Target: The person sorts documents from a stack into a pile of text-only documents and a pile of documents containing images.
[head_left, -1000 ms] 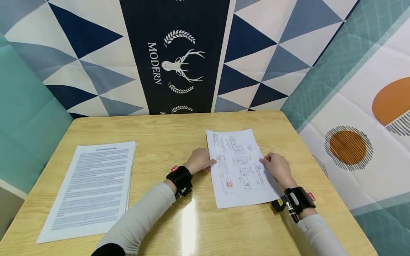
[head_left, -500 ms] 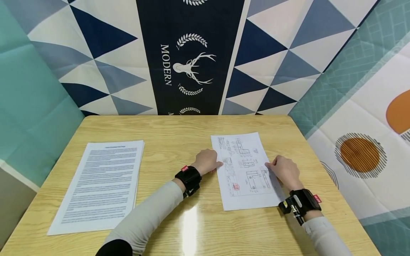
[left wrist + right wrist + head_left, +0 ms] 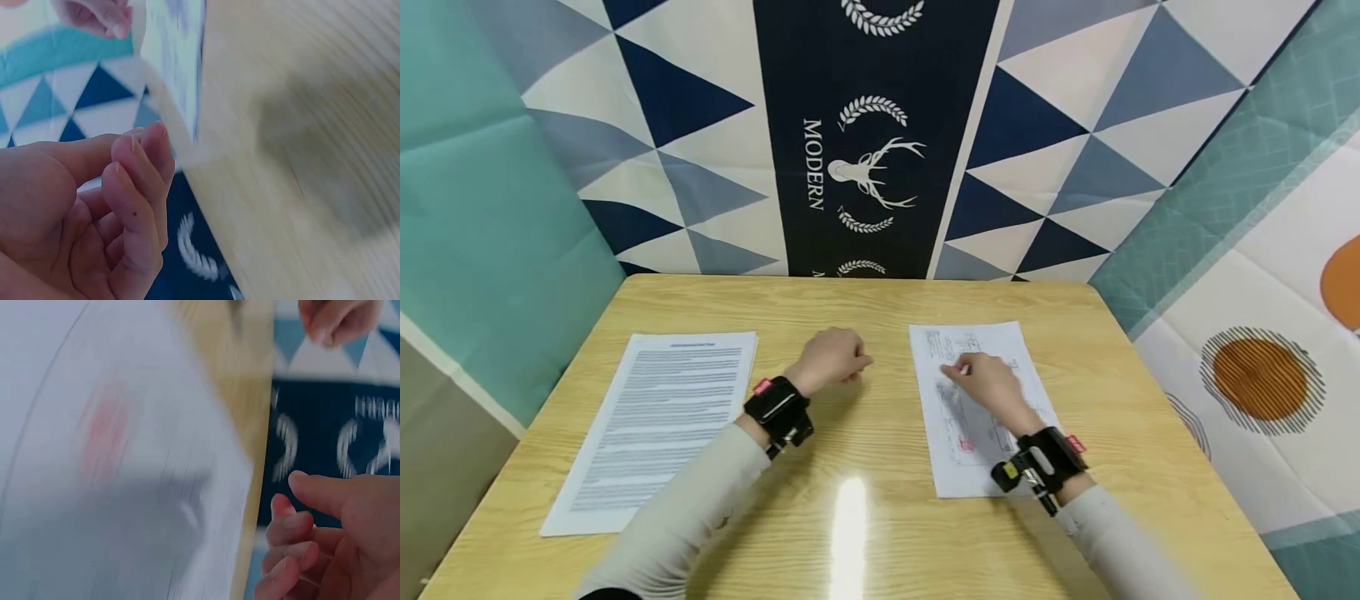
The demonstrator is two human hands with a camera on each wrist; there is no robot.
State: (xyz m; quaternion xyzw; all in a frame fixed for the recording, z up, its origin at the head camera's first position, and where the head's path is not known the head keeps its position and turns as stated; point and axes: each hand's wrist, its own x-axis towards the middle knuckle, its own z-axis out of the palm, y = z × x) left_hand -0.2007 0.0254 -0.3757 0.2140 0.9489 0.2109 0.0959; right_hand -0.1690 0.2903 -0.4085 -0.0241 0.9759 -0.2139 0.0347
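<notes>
Grey-sleeved, the left grip (image 3: 831,358) hangs over bare bench (image 3: 880,425), fingers loosely bent, and there's nothing in it! Across to the right grip (image 3: 992,385): thumb and fingers slack, slightly parted, empty too. It hovers over the drawing sheet (image 3: 947,437), which lies flat on the bench's right half, and hand, wrist and shadow blot out much of the linework. The lettering? Too small to read. The red stamp (image 3: 966,446) peeps out below, only a smear in the right wrist view, where the sheet runs off the left edge. Black wrist straps next, the right one (image 3: 1051,460) covering part of the sheet's lower edge. Over on the left, a stack of printed pages (image 3: 655,433), lower right corner lost behind the left forearm, text illegible. Beyond the bench, a patterned hanging (image 3: 707,167) is cropped at the top, and an orange disc (image 3: 1345,283) is sliced by the frame's right edge.
</notes>
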